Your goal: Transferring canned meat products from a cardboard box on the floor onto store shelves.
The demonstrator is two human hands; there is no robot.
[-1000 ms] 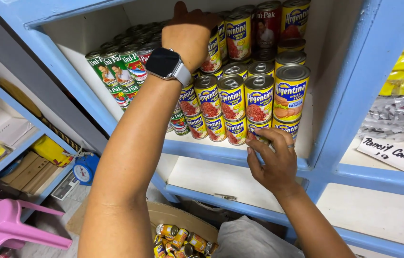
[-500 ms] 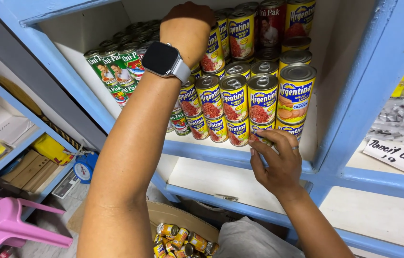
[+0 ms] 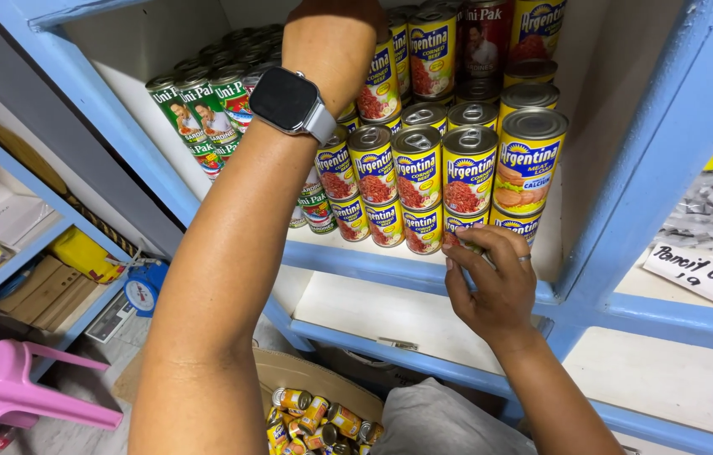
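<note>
Stacks of yellow-labelled tins [image 3: 415, 164] fill a blue-edged shelf [image 3: 373, 263], in two or three layers. My left hand [image 3: 331, 42] is raised against the upper stack, with a dark smartwatch [image 3: 289, 101] on the wrist; its fingers run past the top edge and are hidden. My right hand [image 3: 491, 282], wearing a ring, is at the shelf's front edge. Its fingertips pinch a small yellow tin [image 3: 460, 227] in the bottom row.
Green-labelled tins [image 3: 205, 118] stand at the shelf's left. Below me a cardboard box [image 3: 306, 375] holds several small tins. A pink plastic stool [image 3: 2, 388] sits at the lower left, side shelves hold boxes, and a handwritten paper sign [image 3: 702, 274] lies on the right compartment.
The view has drawn closer to the shelf. My right hand has shifted slightly along the bottom row of tins. The left hand stays on the upper stack.
</note>
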